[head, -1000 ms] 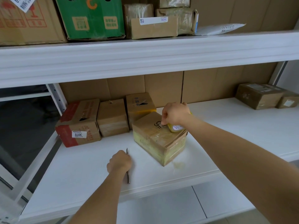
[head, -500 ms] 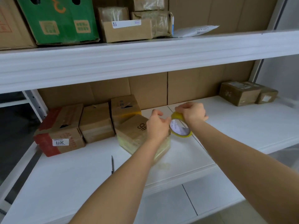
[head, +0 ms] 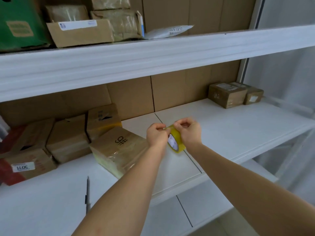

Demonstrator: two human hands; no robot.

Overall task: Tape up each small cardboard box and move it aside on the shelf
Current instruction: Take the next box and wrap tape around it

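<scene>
Head view, the only one: since a second ago the left hand (head: 157, 136) has left the dark slim pen-like tool (head: 87, 193) lying on the white shelf (head: 238, 126) and come up to meet the right hand (head: 189, 132), and the yellow roll of clear packing tape (head: 176, 142) has been lifted off the top of the brown cardboard box marked "9#" (head: 119, 149) and carried just to the box's right, above the shelf. The camera has also swung rightward, so the two taped brown parcels (head: 235, 94) at the far right of the shelf now sit higher in frame. Judgement: the box, with glossy tape visible across its near faces, is not being touched; the work has turned to finding or peeling the tape's free end, so another strip seems due before this box is moved aside. Pose: both forearms reach forward from the lower frame and converge; the hands are close together, fingers curled. The right hand grips the roll's upper rim, holding it upright on edge; the left hand pinches at the rim near the top, thumb and fingertips on the tape. The "9#" box rests on the shelf just left of the hands, in front of three brown cartons (head: 68, 133) against the back wall.
</scene>
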